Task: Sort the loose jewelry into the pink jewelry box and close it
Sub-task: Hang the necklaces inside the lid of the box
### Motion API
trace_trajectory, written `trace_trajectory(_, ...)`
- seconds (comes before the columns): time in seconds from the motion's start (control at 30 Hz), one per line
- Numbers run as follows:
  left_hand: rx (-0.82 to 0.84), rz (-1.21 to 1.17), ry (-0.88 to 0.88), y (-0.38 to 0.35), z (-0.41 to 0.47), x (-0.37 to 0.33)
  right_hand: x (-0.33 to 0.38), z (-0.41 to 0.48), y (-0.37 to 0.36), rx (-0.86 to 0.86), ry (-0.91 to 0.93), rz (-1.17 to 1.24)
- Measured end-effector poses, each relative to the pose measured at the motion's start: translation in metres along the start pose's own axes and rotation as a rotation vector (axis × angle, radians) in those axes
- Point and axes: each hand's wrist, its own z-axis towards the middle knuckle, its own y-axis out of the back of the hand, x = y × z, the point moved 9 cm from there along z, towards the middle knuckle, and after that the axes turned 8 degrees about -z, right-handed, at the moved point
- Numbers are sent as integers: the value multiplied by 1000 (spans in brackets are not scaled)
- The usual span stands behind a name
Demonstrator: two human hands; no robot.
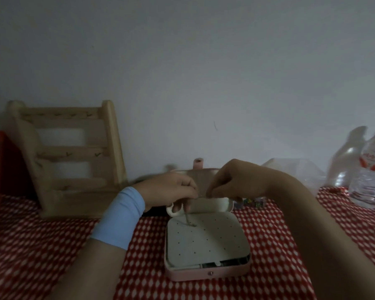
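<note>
The pink jewelry box (208, 274) lies open on the red patterned cloth, its white perforated panel (208, 241) facing up and its lid (200, 176) raised behind my hands. My left hand (169, 190) and my right hand (232, 180) meet above the box's back edge, both pinching a thin chain (187, 219). The chain hangs from my fingers, and its lower end rests on the white panel. A few small colourful jewelry pieces (250, 202) lie on the cloth just right of the box.
A wooden ladder-shaped rack (69, 152) leans against the wall at the left, beside a red frame (0, 161). Clear plastic bottles (370, 169) and a clear container (290, 167) stand at the right. The grey wall is close behind.
</note>
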Motion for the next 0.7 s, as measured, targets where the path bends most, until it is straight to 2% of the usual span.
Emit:
trace_trajectory(0.2,85,207,64,4,-11,3,-10,-1,-6,67,-67,-33)
trace_trajectory(0.43,99,199,57,6,-14,3,-7,-2,-32,260,-115,-180)
trace_trajectory(0.6,103,226,21,-1,-14,-6,18,6,-30,138,26,-48)
trace_trajectory(0.7,83,134,10,2,-14,-8,20,10,-26,58,60,28)
